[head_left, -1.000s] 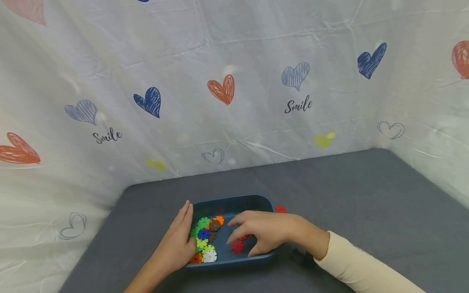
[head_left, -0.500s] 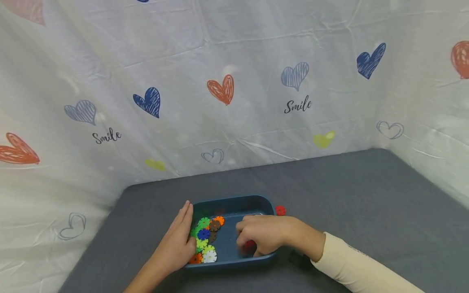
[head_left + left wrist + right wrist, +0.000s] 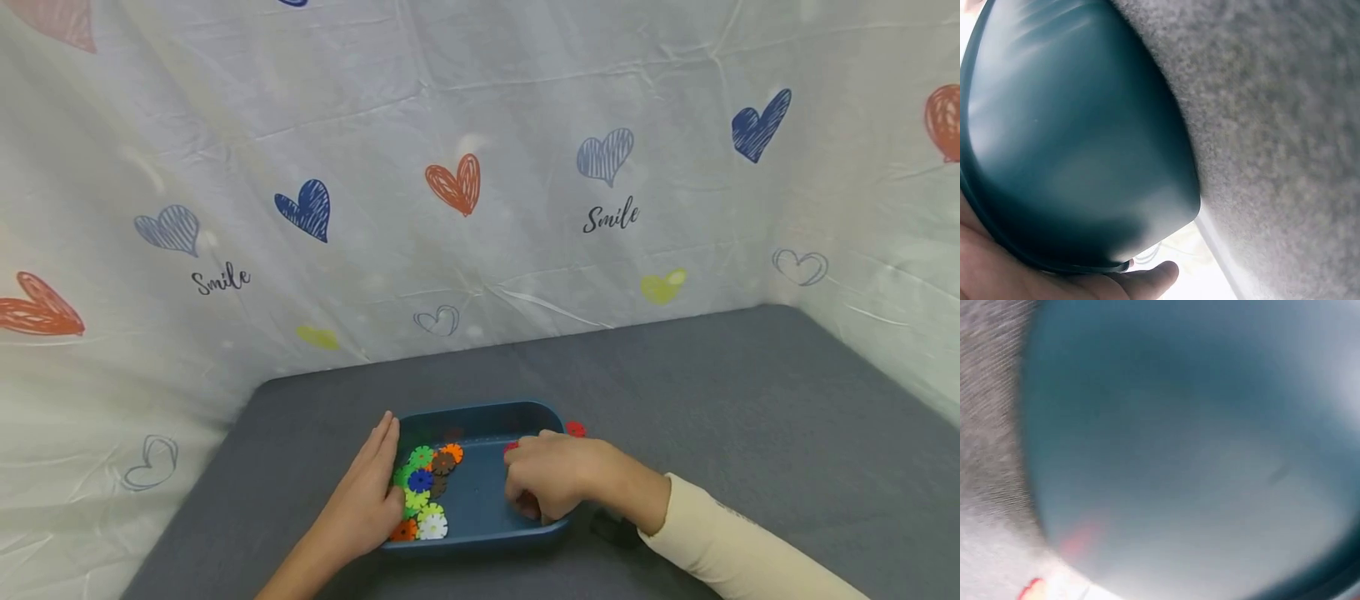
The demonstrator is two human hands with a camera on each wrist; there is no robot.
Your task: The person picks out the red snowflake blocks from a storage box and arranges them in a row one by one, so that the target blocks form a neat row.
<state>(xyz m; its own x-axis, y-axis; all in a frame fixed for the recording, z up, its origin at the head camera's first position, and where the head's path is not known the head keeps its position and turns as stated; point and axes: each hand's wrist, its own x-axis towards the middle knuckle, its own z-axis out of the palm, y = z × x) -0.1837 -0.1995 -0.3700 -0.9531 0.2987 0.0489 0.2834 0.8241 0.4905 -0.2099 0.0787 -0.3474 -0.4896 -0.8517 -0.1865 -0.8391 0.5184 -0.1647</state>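
A dark blue tray (image 3: 480,543) holds flower-shaped plastic discs. My left hand (image 3: 360,498) grips its left end, fingers straight along the rim and thumb over it; the left wrist view has this hand (image 3: 1035,272) along the rim, outside the wall. Inside the tray's right end, my right hand (image 3: 551,477) is lowered with fingers curled; whether they hold discs is hidden. A red disc (image 3: 512,447) peeks out by its knuckles. At the left end lie several discs, among them a blue disc (image 3: 421,481), a white disc (image 3: 432,527) and a brown disc (image 3: 442,463).
Just beyond the tray's right end, a red disc (image 3: 576,428) lies on the grey table (image 3: 675,383). A dark object (image 3: 615,528) sits under my right wrist. Behind the table hangs a pale curtain (image 3: 525,250) printed with hearts.
My right hand has drawn to the right inside the tray, its spread fingers now curled. Red discs formerly visible under it are mostly hidden. The left hand stays on the tray.
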